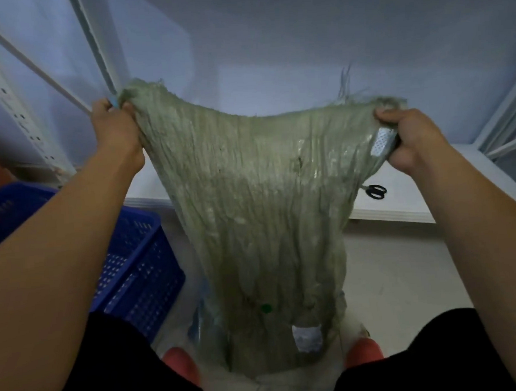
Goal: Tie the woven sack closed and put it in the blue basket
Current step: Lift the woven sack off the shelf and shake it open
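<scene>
A crumpled grey-green woven sack (250, 189) hangs in front of me, its frayed mouth stretched wide between my hands. My left hand (115, 128) grips the upper left corner of the mouth, with something small and light blue in the same grip. My right hand (407, 137) grips the upper right corner together with a white patterned strip. The sack's lower end rests on the floor between my knees; a white label and a green spot show through the weave. The blue basket (134, 263) stands on the floor to my left, apart from the sack.
Black-handled scissors (375, 191) lie on a low white shelf board (402, 207) behind the sack. White shelving uprights (13, 119) rise at the left. A pale wall is ahead. Bare floor lies at the right of the sack.
</scene>
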`<state>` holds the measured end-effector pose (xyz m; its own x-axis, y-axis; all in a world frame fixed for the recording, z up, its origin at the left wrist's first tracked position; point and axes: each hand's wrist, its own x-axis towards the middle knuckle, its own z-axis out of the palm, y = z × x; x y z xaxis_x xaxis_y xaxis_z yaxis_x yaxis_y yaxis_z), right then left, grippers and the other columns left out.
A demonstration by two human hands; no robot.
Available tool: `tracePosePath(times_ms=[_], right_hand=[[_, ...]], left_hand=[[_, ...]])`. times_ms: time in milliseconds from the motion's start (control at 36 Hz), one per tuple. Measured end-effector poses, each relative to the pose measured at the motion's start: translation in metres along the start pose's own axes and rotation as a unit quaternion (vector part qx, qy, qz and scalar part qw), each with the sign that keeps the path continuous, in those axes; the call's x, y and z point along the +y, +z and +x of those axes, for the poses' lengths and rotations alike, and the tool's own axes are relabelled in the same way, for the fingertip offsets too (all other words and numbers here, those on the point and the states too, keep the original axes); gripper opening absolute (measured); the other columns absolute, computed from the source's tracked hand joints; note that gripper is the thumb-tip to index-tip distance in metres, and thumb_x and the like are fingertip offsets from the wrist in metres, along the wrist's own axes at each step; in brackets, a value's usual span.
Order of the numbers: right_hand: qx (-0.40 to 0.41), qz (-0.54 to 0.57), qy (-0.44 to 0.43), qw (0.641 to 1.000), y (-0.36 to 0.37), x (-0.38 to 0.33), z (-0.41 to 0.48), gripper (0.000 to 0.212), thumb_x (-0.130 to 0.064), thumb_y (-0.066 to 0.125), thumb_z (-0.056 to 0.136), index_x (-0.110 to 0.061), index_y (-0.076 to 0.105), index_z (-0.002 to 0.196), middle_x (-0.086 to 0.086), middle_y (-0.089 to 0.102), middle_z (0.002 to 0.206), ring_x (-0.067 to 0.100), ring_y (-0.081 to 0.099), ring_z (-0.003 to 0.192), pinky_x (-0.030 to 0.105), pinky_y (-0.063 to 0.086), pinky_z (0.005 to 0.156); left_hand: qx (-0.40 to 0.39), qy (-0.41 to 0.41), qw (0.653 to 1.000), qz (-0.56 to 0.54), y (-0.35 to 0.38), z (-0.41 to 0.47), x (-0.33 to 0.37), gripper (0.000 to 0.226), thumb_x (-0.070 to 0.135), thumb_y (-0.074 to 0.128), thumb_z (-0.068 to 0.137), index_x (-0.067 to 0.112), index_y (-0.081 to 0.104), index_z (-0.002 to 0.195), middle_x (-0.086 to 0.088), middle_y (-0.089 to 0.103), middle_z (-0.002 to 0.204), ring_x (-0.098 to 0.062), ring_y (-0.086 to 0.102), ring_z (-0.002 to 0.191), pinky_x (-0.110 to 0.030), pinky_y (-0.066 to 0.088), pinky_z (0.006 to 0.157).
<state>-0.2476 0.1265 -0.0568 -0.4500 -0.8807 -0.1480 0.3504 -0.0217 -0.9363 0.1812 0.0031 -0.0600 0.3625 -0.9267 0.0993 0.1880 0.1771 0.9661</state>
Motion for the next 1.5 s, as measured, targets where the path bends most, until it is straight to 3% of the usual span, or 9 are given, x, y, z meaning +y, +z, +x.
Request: tracePosePath(times_ms=[139, 278, 472, 639, 778, 944, 1083, 1278, 1500], right_hand=[[0.075, 0.111, -0.074, 0.988, -0.019, -0.002, 0.011, 0.042, -0.014, 0.079, 0.082, -0.005, 0.069, 0.121, 0.012, 0.076, 0.109, 0.029, 0.075, 0.097, 0.051, 0.059, 0.088], [-0.057, -0.105, 0.123, 0.985, -0.036, 0.026, -0.01, 0.062, -0.062, 0.07, 0.072, -0.022, 0.07, 0.119, 0.005, 0.073, 0.117, 0.026, 0.069, 0.106, 0.054, 0.051, 0.097], [-0.082, -0.174, 0.092, 0.977, -0.008, 0.034, -0.014, 0.032, -0.011, 0.053, 0.097, -0.009, 0.062, 0.129, 0.002, 0.077, 0.093, 0.022, 0.068, 0.092, 0.036, 0.056, 0.076], [-0.092, -0.076, 0.092, 0.989, -0.007, 0.032, -0.006, 0.066, -0.073, 0.05, 0.086, -0.025, 0.064, 0.129, 0.002, 0.071, 0.12, 0.024, 0.067, 0.11, 0.053, 0.051, 0.094], [-0.089, -0.246, 0.094, 0.961, 0.012, 0.056, -0.006, 0.033, -0.011, 0.075, 0.084, -0.006, 0.067, 0.115, 0.012, 0.074, 0.106, 0.027, 0.069, 0.096, 0.043, 0.057, 0.085], [0.029, -0.1, 0.016, 0.994, 0.018, 0.052, 0.011, 0.039, -0.02, 0.079, 0.079, -0.013, 0.068, 0.115, 0.01, 0.076, 0.104, 0.028, 0.075, 0.089, 0.049, 0.061, 0.08], [-0.155, -0.26, 0.142, 0.943, 0.011, 0.068, -0.008, 0.027, -0.006, 0.066, 0.092, -0.005, 0.066, 0.118, 0.015, 0.073, 0.111, 0.027, 0.072, 0.091, 0.037, 0.06, 0.071], [-0.03, -0.107, 0.014, 0.994, 0.004, 0.053, 0.011, 0.035, -0.002, 0.063, 0.089, -0.01, 0.066, 0.124, 0.015, 0.074, 0.111, 0.03, 0.074, 0.094, 0.042, 0.061, 0.075], [-0.057, -0.028, -0.02, 0.998, -0.016, 0.045, 0.011, 0.028, 0.006, 0.043, 0.091, -0.011, 0.066, 0.092, 0.01, 0.071, 0.086, 0.026, 0.067, 0.072, 0.033, 0.054, 0.065]], left_hand=[[-0.008, -0.012, 1.0, 0.019, -0.007, 0.004, -0.011, 0.015, 0.015, 0.05, 0.098, 0.012, 0.064, 0.104, -0.003, 0.066, 0.095, -0.019, 0.063, 0.085, -0.032, 0.056, 0.07], [-0.031, -0.166, 0.984, 0.049, -0.019, -0.006, -0.044, 0.036, 0.029, 0.049, 0.104, 0.011, 0.055, 0.134, -0.001, 0.064, 0.115, -0.021, 0.064, 0.096, -0.036, 0.056, 0.076], [-0.07, -0.18, 0.978, 0.078, -0.016, -0.01, -0.042, 0.035, 0.03, 0.044, 0.105, 0.017, 0.055, 0.136, 0.003, 0.068, 0.102, -0.016, 0.066, 0.087, -0.034, 0.056, 0.062], [-0.129, -0.205, 0.97, 0.009, -0.018, -0.008, -0.034, 0.08, 0.079, 0.048, 0.08, 0.024, 0.057, 0.137, -0.002, 0.069, 0.124, -0.022, 0.068, 0.107, -0.043, 0.059, 0.079], [-0.277, -0.224, 0.924, 0.14, -0.012, -0.046, -0.058, 0.04, 0.023, 0.07, 0.089, 0.017, 0.062, 0.127, -0.004, 0.07, 0.12, -0.02, 0.067, 0.106, -0.04, 0.055, 0.09], [-0.134, -0.151, 0.979, 0.016, -0.002, -0.025, -0.045, 0.04, 0.014, 0.072, 0.089, 0.005, 0.062, 0.127, -0.007, 0.072, 0.111, -0.021, 0.072, 0.096, -0.04, 0.06, 0.082], [-0.324, -0.27, 0.874, 0.239, -0.006, -0.054, -0.063, 0.045, 0.022, 0.074, 0.084, 0.017, 0.061, 0.127, -0.005, 0.07, 0.12, -0.024, 0.065, 0.109, -0.044, 0.053, 0.094], [-0.159, -0.172, 0.965, 0.118, -0.006, -0.033, -0.045, 0.032, 0.018, 0.059, 0.097, 0.009, 0.059, 0.128, -0.009, 0.068, 0.119, -0.025, 0.068, 0.093, -0.04, 0.057, 0.07], [-0.184, -0.155, 0.97, 0.019, -0.032, -0.021, -0.03, 0.037, 0.005, 0.055, 0.097, 0.011, 0.058, 0.133, -0.011, 0.065, 0.127, -0.028, 0.065, 0.111, -0.047, 0.054, 0.093]])
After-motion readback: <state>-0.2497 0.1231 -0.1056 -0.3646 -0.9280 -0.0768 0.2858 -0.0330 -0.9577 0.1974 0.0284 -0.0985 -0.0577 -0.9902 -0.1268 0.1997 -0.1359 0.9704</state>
